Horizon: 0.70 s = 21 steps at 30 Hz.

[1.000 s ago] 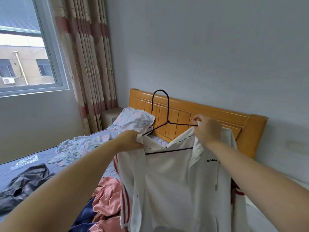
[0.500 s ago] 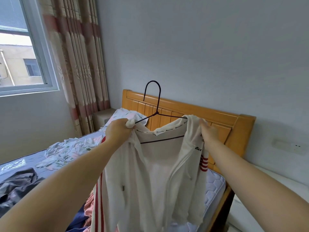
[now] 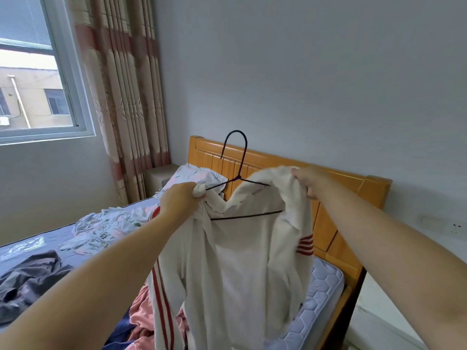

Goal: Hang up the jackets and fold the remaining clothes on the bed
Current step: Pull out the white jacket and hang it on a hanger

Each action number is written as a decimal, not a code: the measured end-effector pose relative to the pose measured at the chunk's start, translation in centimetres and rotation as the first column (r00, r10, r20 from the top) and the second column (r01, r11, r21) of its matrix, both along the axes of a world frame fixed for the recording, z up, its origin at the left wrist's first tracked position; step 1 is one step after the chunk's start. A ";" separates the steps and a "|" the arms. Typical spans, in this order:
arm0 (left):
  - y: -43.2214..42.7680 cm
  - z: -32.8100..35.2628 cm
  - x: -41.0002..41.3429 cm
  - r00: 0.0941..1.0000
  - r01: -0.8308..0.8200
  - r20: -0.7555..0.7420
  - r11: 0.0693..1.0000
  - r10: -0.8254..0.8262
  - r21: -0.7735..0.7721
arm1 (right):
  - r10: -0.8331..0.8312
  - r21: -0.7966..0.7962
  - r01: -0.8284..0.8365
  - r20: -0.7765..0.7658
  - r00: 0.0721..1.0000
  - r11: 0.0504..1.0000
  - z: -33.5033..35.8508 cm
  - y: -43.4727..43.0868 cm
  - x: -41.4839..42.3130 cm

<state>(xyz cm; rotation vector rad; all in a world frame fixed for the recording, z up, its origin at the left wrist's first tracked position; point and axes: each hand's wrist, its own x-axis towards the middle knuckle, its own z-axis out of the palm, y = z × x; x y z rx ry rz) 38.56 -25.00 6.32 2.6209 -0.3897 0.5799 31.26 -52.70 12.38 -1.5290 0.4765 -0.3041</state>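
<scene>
Grey-blue walls close round a bedroom corner, with a window (image 3: 32, 72) and striped curtain (image 3: 126, 97) on the left and a bed (image 3: 323, 281) with an orange wooden headboard (image 3: 328, 223) set against the far wall. Both arms reach forward and hold a white jacket (image 3: 240, 261) with red stripes up in the air above the bed, in front of the headboard. A thin dark wire hanger (image 3: 246, 215) sits inside it — the hook stands upright above the collar, and the lower bar shows across the open neck. The left hand (image 3: 180, 200) is curled tight round a bunch of white fabric at the hanger's left end. The right hand (image 3: 307, 181) grips the jacket's raised shoulder or hood edge at the hanger's right arm. On the mattress below lie a pink garment (image 3: 144, 314) just beside the jacket's hem, a dark grey garment (image 3: 27, 276) further left, and crumpled floral bedding (image 3: 101, 228) — with a floral pillow (image 3: 194, 175) resting against the headboard.
</scene>
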 end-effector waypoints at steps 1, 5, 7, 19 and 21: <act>0.1 0.0 0.1 1.000 0.017 -0.003 1.000 -0.017 0.020 | -0.043 -0.102 0.042 -0.001 0.999 0.994 0.1 0.0 0.1; 0.2 -0.6 0.4 0.994 0.090 0.049 0.991 -0.095 0.099 | 0.044 0.116 -0.074 0.248 0.968 0.990 1.8 -0.6 0.4; 0.3 -0.4 0.6 0.994 0.086 0.069 0.996 -0.085 -0.004 | -0.021 0.012 0.019 0.170 0.985 1.000 1.1 -1.6 0.5; -0.5 -0.9 1.1 0.999 -0.012 0.043 0.987 0.019 -0.159 | -0.348 -0.693 0.293 0.065 0.935 0.658 -4.5 -4.6 -2.6; -0.8 -1.0 1.2 0.999 -0.023 0.027 0.981 0.028 -0.192 | -0.333 -0.601 0.271 0.007 0.943 0.752 -6.5 -4.2 -2.6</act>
